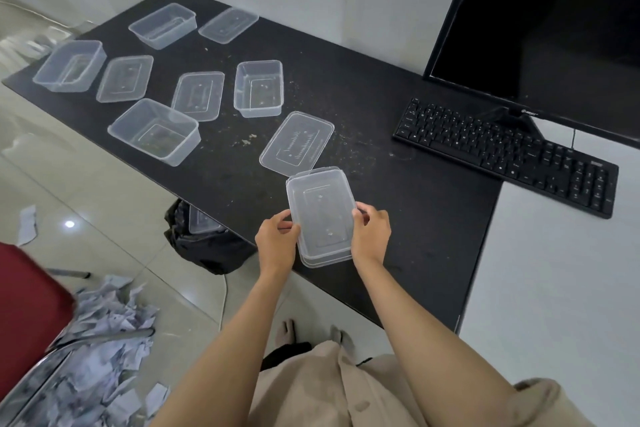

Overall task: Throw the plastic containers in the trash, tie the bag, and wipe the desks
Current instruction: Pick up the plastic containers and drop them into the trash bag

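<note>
The left hand and the right hand are curled round the two long edges of a clear plastic container, which is held between them just above the near edge of the black table. A second rim shows beneath it, so stacked pieces seem to be gripped together.

The table is dark and speckled with crumbs and dust. Relative to the held container, a flat lid lies just beyond it. Farther beyond and to the left, four open tubs are seen on the table, along with three more flat lids, which makes four lids in all. To the right of the held container a black keyboard lies across the join with a white table, and a dark monitor stands behind it. Below and left of the held container, a black trash bag sits on the tiled floor with one container inside. Shredded paper is heaped on the floor beside a red chair.
</note>
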